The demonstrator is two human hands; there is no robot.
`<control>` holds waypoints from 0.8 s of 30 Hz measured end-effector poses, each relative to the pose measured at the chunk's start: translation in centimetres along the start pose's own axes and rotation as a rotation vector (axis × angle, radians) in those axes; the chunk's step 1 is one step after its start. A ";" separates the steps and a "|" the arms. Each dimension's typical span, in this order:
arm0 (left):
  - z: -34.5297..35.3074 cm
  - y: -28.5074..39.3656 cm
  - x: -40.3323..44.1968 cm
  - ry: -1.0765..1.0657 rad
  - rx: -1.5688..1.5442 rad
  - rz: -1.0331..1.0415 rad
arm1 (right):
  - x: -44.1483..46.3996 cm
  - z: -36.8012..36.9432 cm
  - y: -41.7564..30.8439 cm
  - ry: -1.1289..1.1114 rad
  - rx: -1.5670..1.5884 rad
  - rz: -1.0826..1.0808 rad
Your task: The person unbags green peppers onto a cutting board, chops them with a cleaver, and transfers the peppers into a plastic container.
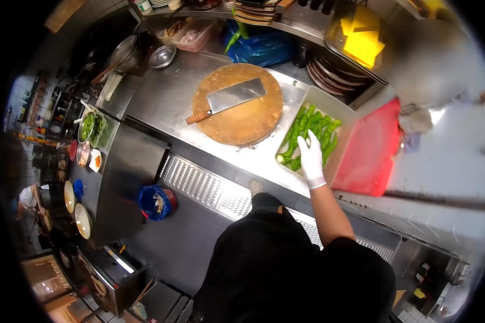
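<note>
Right hand (311,160) at green peppers (327,128) in plastic tub (346,114), 4 o'clock from chopping board (242,125) | grip: thumb and fingers parted, nothing visibly held | left hand unseen | advisable: close lightly, wrist clear of tub's 6 o'clock rim

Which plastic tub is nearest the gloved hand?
The large pale tub of green peppers: the right hand is over it; the smaller pinkish tub sits farther off.

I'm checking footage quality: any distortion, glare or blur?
Head view: fisheye curvature, black corners; white glare on the grey steel counter beside the round, brown wooden chopping board; hazy blur upper right; long green peppers by the white-gloved right hand look fairly sharp.
</note>
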State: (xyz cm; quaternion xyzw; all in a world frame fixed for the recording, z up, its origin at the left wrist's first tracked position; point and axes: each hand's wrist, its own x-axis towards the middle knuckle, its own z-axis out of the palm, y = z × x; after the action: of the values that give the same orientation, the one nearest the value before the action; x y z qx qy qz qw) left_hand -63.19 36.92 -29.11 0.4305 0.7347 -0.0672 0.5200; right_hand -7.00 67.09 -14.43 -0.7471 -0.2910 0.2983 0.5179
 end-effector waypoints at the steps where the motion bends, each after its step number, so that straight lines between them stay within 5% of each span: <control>1: -1.8 0.0 1.0 0.028 -0.044 -0.013 | 0.6 1.1 -0.7 -0.024 0.180 0.054; 7: -12.2 2.1 12.5 0.376 0.053 -0.002 | -2.1 4.6 -2.3 -0.552 0.718 0.588; 10: -18.6 14.3 13.3 0.494 0.104 0.189 | -5.4 3.2 -4.7 -0.904 0.463 0.737; 13: -23.2 23.0 16.7 0.490 0.052 0.484 | -8.9 2.0 -1.6 -0.513 0.716 1.148; 17: -29.1 30.5 23.8 0.446 0.127 0.691 | -9.2 2.4 2.5 0.416 0.925 0.926; 24: -39.0 43.5 30.8 0.308 0.262 1.049 | -11.0 2.8 6.9 0.662 0.859 0.655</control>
State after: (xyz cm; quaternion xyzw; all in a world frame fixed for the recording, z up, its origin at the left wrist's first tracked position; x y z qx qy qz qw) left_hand -62.89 102.58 -21.70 0.8040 0.4753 0.1732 0.3125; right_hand -15.41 58.56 -20.19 -0.5756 0.2740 0.2844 0.7161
